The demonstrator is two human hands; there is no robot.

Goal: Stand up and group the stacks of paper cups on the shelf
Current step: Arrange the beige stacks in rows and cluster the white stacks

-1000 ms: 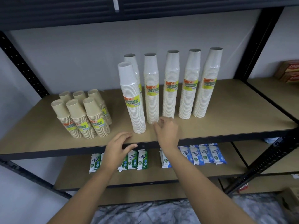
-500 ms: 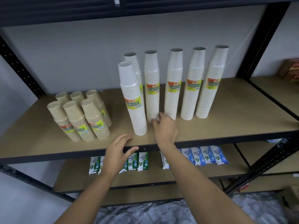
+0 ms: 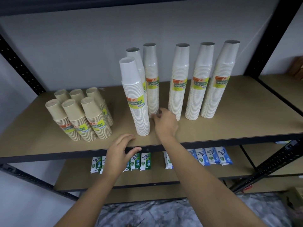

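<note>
Several tall white paper cup stacks with yellow labels stand upright on the tan shelf (image 3: 229,128). One stack (image 3: 136,99) is nearest the front edge, and another (image 3: 133,53) stands right behind it. My right hand (image 3: 165,123) pinches the base of a third stack (image 3: 151,76), which stands close against those two. To the right, across a gap, three more white stacks (image 3: 200,82) form a row. Several short brown cup stacks (image 3: 82,115) are clustered at the left. My left hand (image 3: 119,151) rests on the shelf's front edge with its fingers relaxed.
Black metal uprights (image 3: 265,38) frame the shelf, which has a grey wall behind it. On the lower shelf lie green wipe packs (image 3: 142,161) and blue wipe packs (image 3: 213,156). A neighbouring shelf at the right holds a brown box (image 3: 297,66).
My right hand reached the base of a white stack and slid it left, away from the row of three and against the two left stacks. My left hand stayed on the shelf edge.
</note>
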